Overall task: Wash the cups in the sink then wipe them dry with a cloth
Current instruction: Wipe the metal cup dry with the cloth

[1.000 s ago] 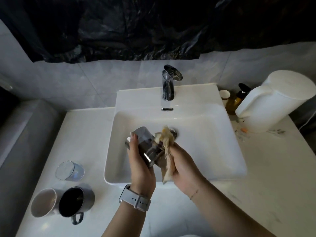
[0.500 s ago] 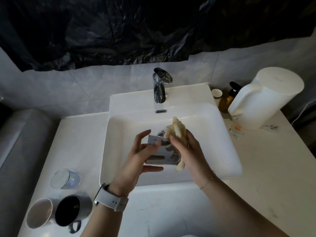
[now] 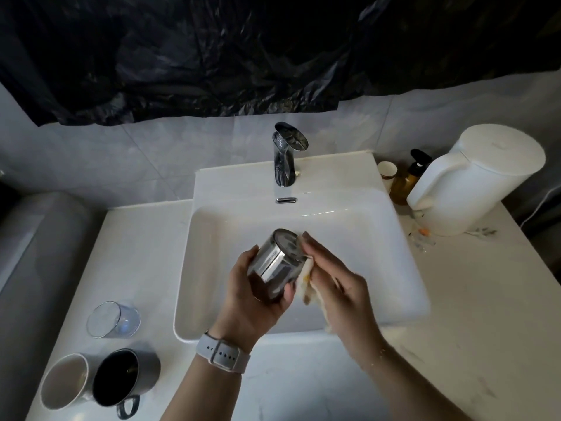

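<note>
Cups, four in view, listed from frame left to frame right.

White mug (image 3: 62,381): lower left corner, lying tilted on the counter (image 3: 145,256), mouth toward the camera; touching the dark mug beside it. Probably parked there to wait its turn or to drain.

Dark mug (image 3: 127,375): lower left, just right of the white mug, also tilted, handle toward the bottom edge.

Clear glass (image 3: 113,319): left of the sink (image 3: 209,238), above the two mugs, lying on its side, apart from them.

Steel cup (image 3: 274,264): centre of frame, held over the basin, base turned up and away from the camera, presumably so that any drips fall into the sink and the outside wall is exposed for wiping.

Left hand (image 3: 255,296): centre, fingers and thumb curled round the steel cup's lower wall, steadying it. A pale watch (image 3: 221,354) sits on the wrist.

Right hand (image 3: 340,287): just right of the cup, fingers fairly straight, pressing a yellowish cloth (image 3: 306,284) against the cup's side; how the thumb holds the cloth is hidden.

Faucet (image 3: 287,156): upper centre; no water visible.

White kettle (image 3: 473,180): upper right, with an amber pump bottle (image 3: 406,180) and a small paper cup (image 3: 387,171) just left of it.

Judged step: wiping this cup dry.
</note>
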### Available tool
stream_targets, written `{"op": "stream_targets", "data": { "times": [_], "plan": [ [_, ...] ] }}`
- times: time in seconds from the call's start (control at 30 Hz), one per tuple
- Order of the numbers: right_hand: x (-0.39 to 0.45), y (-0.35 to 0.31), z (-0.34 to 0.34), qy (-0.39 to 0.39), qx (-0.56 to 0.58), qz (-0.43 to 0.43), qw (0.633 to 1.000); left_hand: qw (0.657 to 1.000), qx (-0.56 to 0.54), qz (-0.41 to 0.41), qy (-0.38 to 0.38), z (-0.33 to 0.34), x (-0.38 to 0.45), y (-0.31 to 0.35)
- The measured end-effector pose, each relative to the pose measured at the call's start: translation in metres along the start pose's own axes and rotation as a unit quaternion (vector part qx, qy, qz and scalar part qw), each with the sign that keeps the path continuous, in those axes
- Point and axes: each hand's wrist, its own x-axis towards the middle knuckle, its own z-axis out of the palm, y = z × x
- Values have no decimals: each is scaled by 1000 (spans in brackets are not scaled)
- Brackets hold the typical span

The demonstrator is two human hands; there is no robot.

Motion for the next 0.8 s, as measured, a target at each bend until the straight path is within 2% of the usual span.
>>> {"op": "stream_targets", "data": {
  "times": [0.1,0.17,0.23,0.3,0.37,0.47,0.63,0.7,0.8],
  "plan": [
    [11,-3,1,-22,-79,-69,994,1000,9,10,6,3,2,-4],
    [27,-3,-6,-36,-133,-48,989,1000,16,17,13,3,3,-5],
    [37,-1,-14,-55,-127,15,990,998,32,42,15,2,4,-4],
    [32,2,-16,-63,-104,27,992,997,45,64,29,-1,5,-4],
    [23,-3,-11,-79,-97,-24,992,995,43,81,37,-4,6,-5],
    [33,-15,3,-152,-136,-102,974,994,58,83,44,-3,7,-12],
    [47,-6,-9,-105,-80,40,990,997,29,51,57,-2,9,-19],
    [29,0,-11,-66,-96,50,992,997,12,45,55,-4,12,-20],
    [17,-7,-9,-58,-117,1,991,997,24,53,43,-3,13,-23]
  ]
}}
